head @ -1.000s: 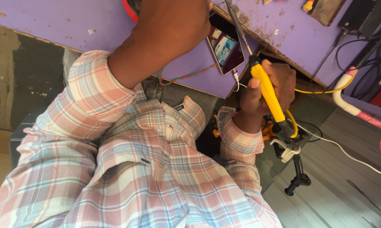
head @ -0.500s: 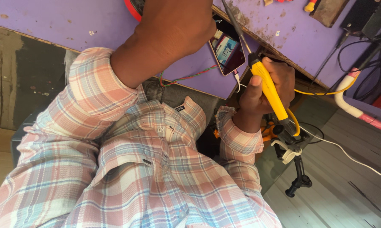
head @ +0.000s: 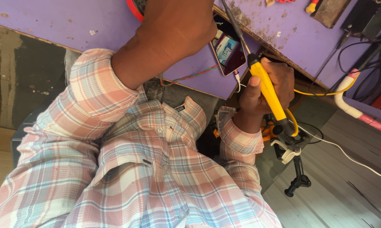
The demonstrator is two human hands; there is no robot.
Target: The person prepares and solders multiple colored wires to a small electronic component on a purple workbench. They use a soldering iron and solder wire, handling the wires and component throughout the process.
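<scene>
right hand point(head: 266, 90) grips yellow soldering iron point(head: 268, 93), tip raised above opened phone point(head: 229, 50) on purple bench point(head: 72, 25). left hand point(head: 186, 25) covers something there; grip cannot be told. tip not touching the phone, so soldering looks unfinished.

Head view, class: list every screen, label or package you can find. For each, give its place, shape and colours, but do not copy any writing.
Phone screen: lies on the purple workbench near its front edge, between the two hands; rounded rectangle, lit, showing blue and white blocks in a dark frame.
Shirt label: inside the collar of the plaid shirt; small black rectangle with pale marks.
No packages or signs can be made out.
</scene>
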